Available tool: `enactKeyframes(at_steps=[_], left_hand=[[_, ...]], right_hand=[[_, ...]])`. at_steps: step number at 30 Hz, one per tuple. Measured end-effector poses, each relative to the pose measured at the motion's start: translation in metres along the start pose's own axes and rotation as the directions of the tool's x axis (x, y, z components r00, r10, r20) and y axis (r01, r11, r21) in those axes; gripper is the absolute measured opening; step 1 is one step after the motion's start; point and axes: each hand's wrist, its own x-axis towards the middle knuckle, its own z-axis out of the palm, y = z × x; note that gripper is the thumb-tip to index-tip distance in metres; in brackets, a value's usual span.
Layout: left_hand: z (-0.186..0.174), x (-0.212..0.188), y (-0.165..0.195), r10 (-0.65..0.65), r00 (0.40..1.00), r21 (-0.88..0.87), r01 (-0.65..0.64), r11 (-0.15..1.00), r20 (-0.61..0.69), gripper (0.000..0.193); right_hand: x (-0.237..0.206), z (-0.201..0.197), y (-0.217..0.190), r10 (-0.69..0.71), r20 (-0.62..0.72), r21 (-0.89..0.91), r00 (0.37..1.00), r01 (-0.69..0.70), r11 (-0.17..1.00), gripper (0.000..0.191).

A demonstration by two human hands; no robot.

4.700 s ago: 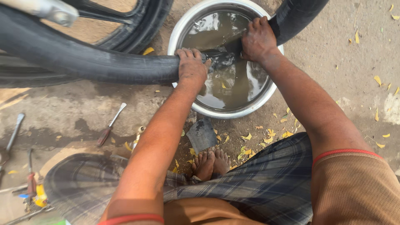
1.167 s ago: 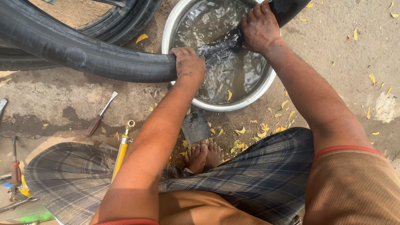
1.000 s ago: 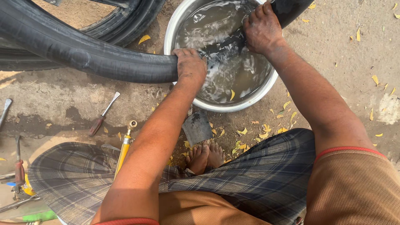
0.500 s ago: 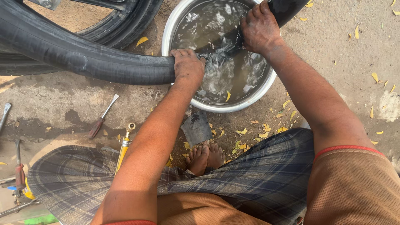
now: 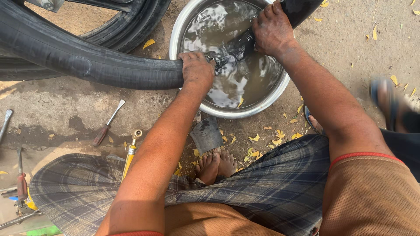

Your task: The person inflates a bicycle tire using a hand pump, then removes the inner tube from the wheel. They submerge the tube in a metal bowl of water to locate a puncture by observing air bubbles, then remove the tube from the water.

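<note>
Inner tube (image 5: 87,61), black and thick, runs long-ways from far out beyond the left hand (image 5: 197,70), across the rim of the metal basin (image 5: 227,112), down into the murky water and up again under the right hand (image 5: 272,30). Its long axis lies roughly level across the view, dipping between the two hands. Nearest the body, bare toes (image 5: 215,164) rest on the ground below the left grip, beside a flat dark scrap (image 5: 206,134). A yellow-hosed nozzle (image 5: 131,150) and a red-handled tool (image 5: 107,124) lie on the ground further to that hand's outer side. Left grip is closed over the tube at the basin's rim; right grip is clamped on the tube at the far side of the water. Beyond the left hand stands a tyre (image 5: 135,26).
</note>
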Motion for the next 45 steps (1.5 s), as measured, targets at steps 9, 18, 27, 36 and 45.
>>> enactKeyframes(at_steps=[9, 18, 27, 36, 45], left_hand=[[0.014, 0.011, 0.002, -0.021, 0.995, -0.019, 0.019, 1.0, -0.099, 0.062], [0.002, -0.003, -0.001, -0.002, 0.996, 0.018, 0.003, 1.0, -0.086, 0.073], [0.048, 0.014, 0.007, -0.076, 0.945, -0.086, 0.051, 0.995, -0.319, 0.041], [0.026, -0.086, -0.083, -0.207, 0.744, -0.455, -0.143, 0.879, -0.635, 0.085], [0.006, -0.192, -0.275, -0.94, 0.084, -0.9, -0.325, 0.289, -0.332, 0.113]], right_hand=[[0.0, 0.002, -0.001, -0.006, 0.017, 0.049, 1.0, 0.005, 0.999, 0.091], [-0.001, -0.013, 0.004, 0.006, 0.01, 0.079, 1.0, -0.007, 0.997, 0.095], [-0.016, -0.051, 0.022, -0.003, -0.037, 0.268, 0.999, 0.012, 0.963, 0.091], [-0.052, -0.109, 0.076, -0.048, 0.126, 0.347, 0.991, 0.002, 0.938, 0.091], [-0.038, -0.229, 0.189, 0.478, -0.731, 0.389, 0.487, -0.279, 0.878, 0.07]])
